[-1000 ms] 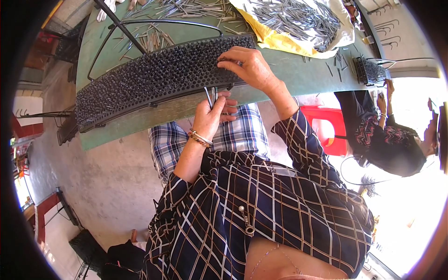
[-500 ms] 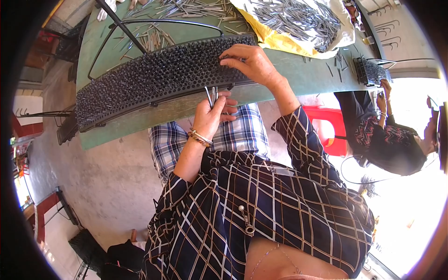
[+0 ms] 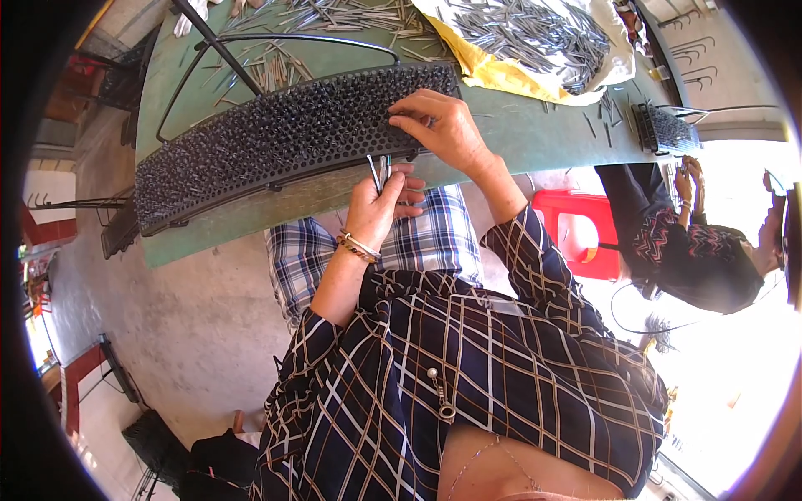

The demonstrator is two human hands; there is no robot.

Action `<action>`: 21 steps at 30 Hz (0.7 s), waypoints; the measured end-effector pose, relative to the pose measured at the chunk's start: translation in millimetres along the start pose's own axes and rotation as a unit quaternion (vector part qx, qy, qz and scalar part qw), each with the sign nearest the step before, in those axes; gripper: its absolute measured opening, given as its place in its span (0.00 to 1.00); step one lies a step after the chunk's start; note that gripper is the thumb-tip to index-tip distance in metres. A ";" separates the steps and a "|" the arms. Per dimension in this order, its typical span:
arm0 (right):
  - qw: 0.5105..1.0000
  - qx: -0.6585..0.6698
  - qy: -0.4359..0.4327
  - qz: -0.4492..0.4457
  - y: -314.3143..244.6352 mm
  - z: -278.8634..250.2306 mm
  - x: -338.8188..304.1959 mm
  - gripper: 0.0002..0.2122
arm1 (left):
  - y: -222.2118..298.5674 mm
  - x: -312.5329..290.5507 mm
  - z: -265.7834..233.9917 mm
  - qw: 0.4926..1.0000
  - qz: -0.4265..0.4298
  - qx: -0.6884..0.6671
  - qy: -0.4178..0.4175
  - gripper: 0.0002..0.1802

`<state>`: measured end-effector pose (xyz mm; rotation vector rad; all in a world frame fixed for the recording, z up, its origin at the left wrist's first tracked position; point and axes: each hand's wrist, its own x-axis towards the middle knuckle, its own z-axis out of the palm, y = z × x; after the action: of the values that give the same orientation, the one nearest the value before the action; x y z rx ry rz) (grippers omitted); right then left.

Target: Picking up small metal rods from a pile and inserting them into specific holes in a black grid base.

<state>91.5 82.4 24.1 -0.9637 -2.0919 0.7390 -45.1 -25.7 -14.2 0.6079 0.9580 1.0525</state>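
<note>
A long black perforated rack (image 3: 351,149) lies along the near edge of the green table. Short dark rods fill most of its holes, and a strip of bare holes shows along the front right. My left hand (image 3: 376,204) is closed around several thin metal rods (image 3: 380,173) that stick up past the thumb, just in front of the rack. Over the rack's right end, my right hand (image 3: 451,129) has thumb and forefinger pinched close to the holes. Whatever sits between those fingertips is too small to make out.
Loose rods (image 3: 351,15) are scattered on the green table (image 3: 535,134) behind the rack. A yellow and white sack (image 3: 493,79) heaped with rods lies at the far right. A co-worker (image 3: 693,242) handles a smaller rack (image 3: 668,132) near a red stool (image 3: 576,225).
My right hand has shifted slightly left and nearer to me over the rack. My left hand keeps its place with the rods. The co-worker's hands have dropped away from the smaller rack.
</note>
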 end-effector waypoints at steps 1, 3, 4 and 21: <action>1.000 0.002 0.007 -0.007 0.2 0.3 -0.8 0.07 | -0.4 0.0 0.0 1.000 0.001 -0.002 -0.002 0.16; 1.000 0.003 0.015 -0.015 0.7 1.3 -2.4 0.07 | -1.4 0.3 0.0 1.000 -0.001 -0.005 -0.004 0.16; 1.000 0.017 0.013 -0.005 -0.8 1.8 -3.1 0.07 | -0.9 0.0 0.7 1.000 -0.003 -0.008 -0.005 0.16; 1.000 -0.003 -0.005 -0.027 -1.9 -1.5 -0.2 0.05 | -2.8 0.3 -0.4 1.000 -0.014 -0.015 -0.018 0.17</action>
<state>91.9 81.4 26.3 -0.9055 -2.1211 0.7123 -44.2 -26.6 -16.7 0.5850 0.9159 1.0252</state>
